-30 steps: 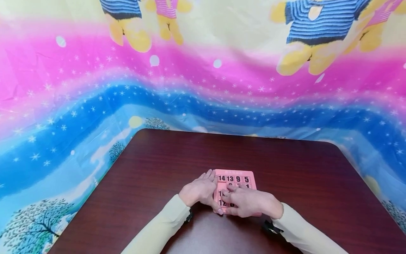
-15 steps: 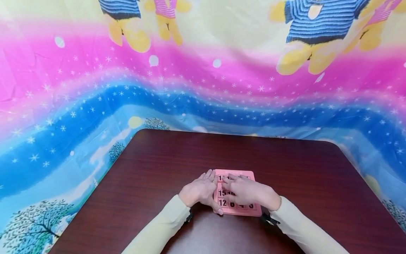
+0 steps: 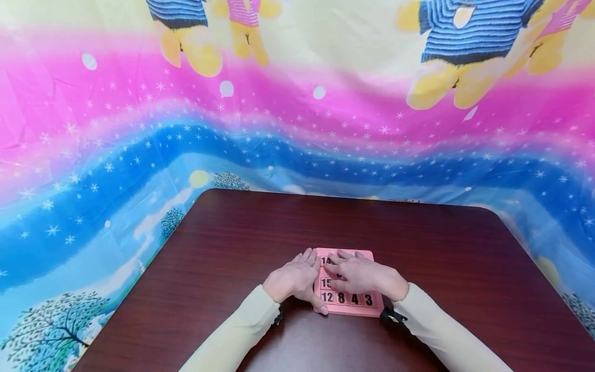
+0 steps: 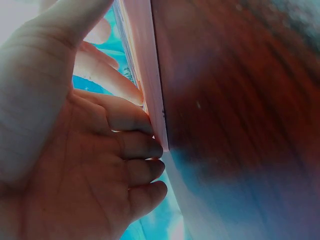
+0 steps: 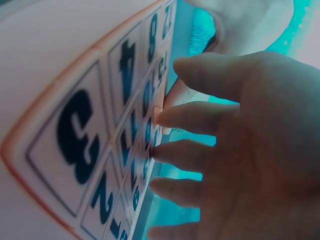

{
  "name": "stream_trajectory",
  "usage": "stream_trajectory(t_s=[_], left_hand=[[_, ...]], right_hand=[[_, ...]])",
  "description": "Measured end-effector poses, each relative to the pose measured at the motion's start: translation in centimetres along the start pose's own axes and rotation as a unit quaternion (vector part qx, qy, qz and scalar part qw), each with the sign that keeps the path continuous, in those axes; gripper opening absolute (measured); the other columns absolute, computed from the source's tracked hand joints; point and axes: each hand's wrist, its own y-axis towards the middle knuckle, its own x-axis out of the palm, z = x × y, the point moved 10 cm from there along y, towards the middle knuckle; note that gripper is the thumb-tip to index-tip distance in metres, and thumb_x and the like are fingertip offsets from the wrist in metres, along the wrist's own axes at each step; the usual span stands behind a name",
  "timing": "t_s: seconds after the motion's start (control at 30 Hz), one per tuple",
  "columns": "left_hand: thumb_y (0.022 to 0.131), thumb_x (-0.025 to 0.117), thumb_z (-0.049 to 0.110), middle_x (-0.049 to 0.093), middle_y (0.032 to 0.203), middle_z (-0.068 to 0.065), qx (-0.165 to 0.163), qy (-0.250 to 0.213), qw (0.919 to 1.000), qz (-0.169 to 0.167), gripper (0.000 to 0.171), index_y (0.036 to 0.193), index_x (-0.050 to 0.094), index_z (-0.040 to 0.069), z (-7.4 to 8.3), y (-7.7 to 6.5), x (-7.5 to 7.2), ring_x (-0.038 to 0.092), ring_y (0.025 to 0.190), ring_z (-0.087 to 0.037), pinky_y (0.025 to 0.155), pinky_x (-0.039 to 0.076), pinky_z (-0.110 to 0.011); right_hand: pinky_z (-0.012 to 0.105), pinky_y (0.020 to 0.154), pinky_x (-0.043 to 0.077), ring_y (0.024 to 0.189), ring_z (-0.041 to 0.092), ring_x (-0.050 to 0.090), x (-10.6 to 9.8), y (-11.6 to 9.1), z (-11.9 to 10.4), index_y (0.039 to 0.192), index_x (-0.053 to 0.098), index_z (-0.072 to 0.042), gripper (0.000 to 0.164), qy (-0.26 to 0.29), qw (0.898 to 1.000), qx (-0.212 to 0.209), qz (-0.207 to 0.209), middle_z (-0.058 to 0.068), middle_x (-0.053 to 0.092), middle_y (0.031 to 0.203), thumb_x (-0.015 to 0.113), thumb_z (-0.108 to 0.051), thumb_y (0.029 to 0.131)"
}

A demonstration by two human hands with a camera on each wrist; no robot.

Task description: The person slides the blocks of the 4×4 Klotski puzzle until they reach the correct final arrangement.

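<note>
Okay, head view: shows pink number puzzle (image 3: 350,310) flat on dark wooden table (image 3: 260,222), in front of printed backdrop (image 3: 297,119). Has left hand (image 3: 294,278) along puzzle's left edge, fingers fairly straight, thumb at near-left corner; steadying touch rather than a wrap-around grip. Unchanged versus a second ago. Has right hand (image 3: 360,275) over upper-middle tiles, fingers spread and extended, nothing pinched. Sits farther up the puzzle than a second ago: exposes bottom row 12, 8, 4, 3, then partly covered, and hides most of top row, then readable as 14, 13, 9, 5.

Left wrist view: shows left fingertips (image 4: 150,195) at puzzle's side, fingers slightly bent, thumb running out of frame.

Right wrist view: shows right palm beside tile faces, fingers apart, tips close to surface. Cannot tell exactly which tips touch. Puts tile 3 (image 5: 77,135) nearest the camera.
</note>
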Motion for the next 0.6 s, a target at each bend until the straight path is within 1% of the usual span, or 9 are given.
stream_trajectory(t_s=[0.1, 0.3, 0.47, 0.6], left_hand=[[0.062, 0.074, 0.077, 0.017, 0.164, -0.016, 0.001, -0.007, 1.0, 0.001, 0.128, 0.155, 0.026, 0.002, 0.02, 0.03, 0.01, 0.015, 0.153, -0.027, 0.126, 0.02, -0.036], [0.062, 0.075, 0.076, 0.016, 0.164, -0.017, 0.006, -0.019, 0.9998, 0.001, 0.13, 0.155, 0.024, 0.001, 0.07, -0.02, -0.03, 0.014, 0.153, -0.028, 0.126, 0.02, -0.038], [0.063, 0.075, 0.075, 0.015, 0.164, -0.017, 0.009, -0.026, 0.9996, 0.0, 0.128, 0.155, 0.024, 0.002, 0.06, -0.15, -0.03, 0.013, 0.154, -0.027, 0.126, 0.019, -0.037], [0.063, 0.074, 0.076, 0.015, 0.165, -0.015, 0.008, -0.022, 0.9997, 0.0, 0.128, 0.155, 0.024, 0.003, -0.02, -0.21, -0.07, 0.013, 0.154, -0.026, 0.126, 0.019, -0.036]], right_hand=[[0.068, 0.116, 0.023, 0.15, 0.035, 0.023, 0.12, 0.01, 0.1, 0.146, 0.048, -0.02, 0.054, 0.006, 1.0, 0.001, -0.006, 0.008, 0.037, 0.158, 0.056, -0.042, 0.098], [0.065, 0.118, 0.022, 0.151, 0.032, 0.021, 0.39, -0.1, 0.31, 0.147, 0.047, -0.025, 0.057, 0.009, 1.0, 0.014, -0.013, 0.001, 0.041, 0.156, 0.059, -0.045, 0.095], [0.064, 0.117, 0.026, 0.15, 0.032, 0.024, 0.3, -0.31, -0.13, 0.146, 0.049, -0.025, 0.057, -0.003, 1.0, -0.002, -0.008, -0.002, 0.048, 0.151, 0.06, -0.047, 0.094], [0.062, 0.118, 0.025, 0.15, 0.031, 0.026, 0.31, -0.59, -0.35, 0.146, 0.048, -0.025, 0.059, -0.002, 1.0, -0.011, -0.009, -0.002, 0.049, 0.151, 0.06, -0.049, 0.093]])
